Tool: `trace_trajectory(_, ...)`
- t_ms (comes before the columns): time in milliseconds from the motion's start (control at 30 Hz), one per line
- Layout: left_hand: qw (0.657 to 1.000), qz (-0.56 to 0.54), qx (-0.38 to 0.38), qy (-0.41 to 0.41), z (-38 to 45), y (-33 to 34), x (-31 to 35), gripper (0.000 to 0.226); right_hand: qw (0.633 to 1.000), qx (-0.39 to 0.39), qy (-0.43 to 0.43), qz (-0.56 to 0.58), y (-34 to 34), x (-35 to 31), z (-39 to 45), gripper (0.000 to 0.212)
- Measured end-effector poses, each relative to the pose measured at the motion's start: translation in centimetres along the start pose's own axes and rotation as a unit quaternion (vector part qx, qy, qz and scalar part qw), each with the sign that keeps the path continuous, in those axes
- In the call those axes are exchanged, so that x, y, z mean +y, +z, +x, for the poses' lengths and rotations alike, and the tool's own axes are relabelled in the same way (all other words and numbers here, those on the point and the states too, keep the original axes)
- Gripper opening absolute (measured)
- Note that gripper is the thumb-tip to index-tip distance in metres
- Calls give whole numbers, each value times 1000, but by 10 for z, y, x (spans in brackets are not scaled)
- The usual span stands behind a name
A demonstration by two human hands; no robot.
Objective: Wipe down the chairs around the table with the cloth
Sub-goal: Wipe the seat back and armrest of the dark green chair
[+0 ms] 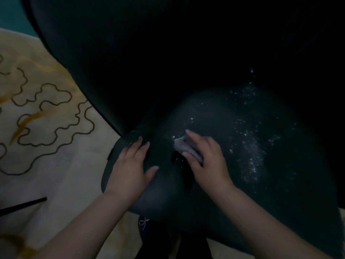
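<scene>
A dark padded chair seat point(233, 174) fills the middle and right of the head view, speckled with pale crumbs or dust on its right half. Its dark backrest point(112, 62) rises above it. My right hand point(207, 157) grips a small greyish cloth point(183, 145) and holds it against the seat near its left side. My left hand point(130, 165) lies flat on the seat's left edge, fingers straight and spread.
A pale floor point(46, 128) with dark wavy outlines and orange streaks lies to the left. A thin dark bar point(22, 205) crosses the lower left. Dark clothing point(149, 232) shows under the seat's front edge. The scene is dim.
</scene>
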State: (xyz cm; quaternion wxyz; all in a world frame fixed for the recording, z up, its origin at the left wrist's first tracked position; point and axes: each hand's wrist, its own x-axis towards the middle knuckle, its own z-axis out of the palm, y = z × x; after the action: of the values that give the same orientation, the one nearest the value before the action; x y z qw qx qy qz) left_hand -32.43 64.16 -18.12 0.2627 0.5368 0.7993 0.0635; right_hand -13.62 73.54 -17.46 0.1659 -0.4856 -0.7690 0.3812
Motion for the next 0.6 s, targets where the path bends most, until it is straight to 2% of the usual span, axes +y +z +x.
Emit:
trace_trajectory(100, 1000, -8, 0, -1, 2, 19, -10, 86, 993, -2, -80, -84, 30, 3, 10, 56)
trace_trajectory(200, 1000, 3, -11, 14, -1, 32, -17, 101, 992, 62, -24, -108, 47, 10, 26, 55)
trace_trajectory(267, 1000, 4, -8, 16, -2, 35, -19, 106, 990, 59, -28, -123, 54, 10, 31, 51)
trace_trajectory(333, 1000, 10, -8, 17, -3, 36, -17, 107, 982, 15, -105, -155, 57, 9, 29, 45)
trace_trajectory(400, 1000, 5, -5, 13, -3, 36, -16, 106, 970, 4, -167, -177, 51, 16, 35, 43)
trace_trajectory(533, 1000, -4, 1, 13, -3, 35, -13, 105, 984, 65, -81, -147, 38, 28, 39, 43)
trace_trajectory(600, 1000, -8, 4, 12, -1, 35, -11, 105, 983, 36, -108, -144, 47, 21, 24, 46)
